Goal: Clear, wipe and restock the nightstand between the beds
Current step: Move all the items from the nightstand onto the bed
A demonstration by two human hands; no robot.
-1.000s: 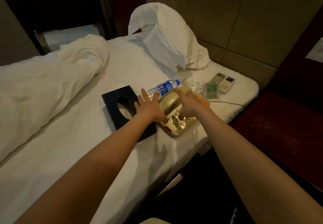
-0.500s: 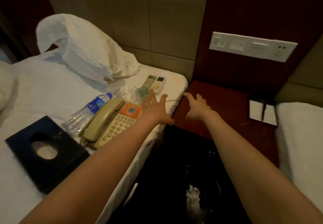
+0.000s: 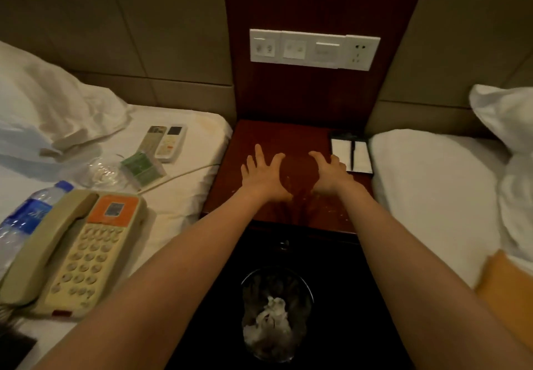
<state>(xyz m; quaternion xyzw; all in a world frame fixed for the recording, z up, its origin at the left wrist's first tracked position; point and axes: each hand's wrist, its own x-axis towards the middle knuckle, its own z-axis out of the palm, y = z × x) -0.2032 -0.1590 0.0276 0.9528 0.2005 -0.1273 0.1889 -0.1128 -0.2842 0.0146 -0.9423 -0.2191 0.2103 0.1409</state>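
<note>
One wide head-worn camera looks forward and down, close over the front edge of the nightstand (image 3: 297,136), facing the wall, with the left bed (image 3: 199,139) and right bed (image 3: 427,185) flanking.

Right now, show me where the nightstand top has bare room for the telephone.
Nightstand: bare wood between left hand and right hand, and behind them to the wall panel. Right rear corner holds the notepad; crumbs dot the front. Crowded: the left bed corner, with telephone, remotes and bottle.

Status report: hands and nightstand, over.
Left hand and right hand open, empty, over the nightstand. Top crumb-speckled, not yet wiped. Notepad with pen at its right rear, beside the right hand.
</note>
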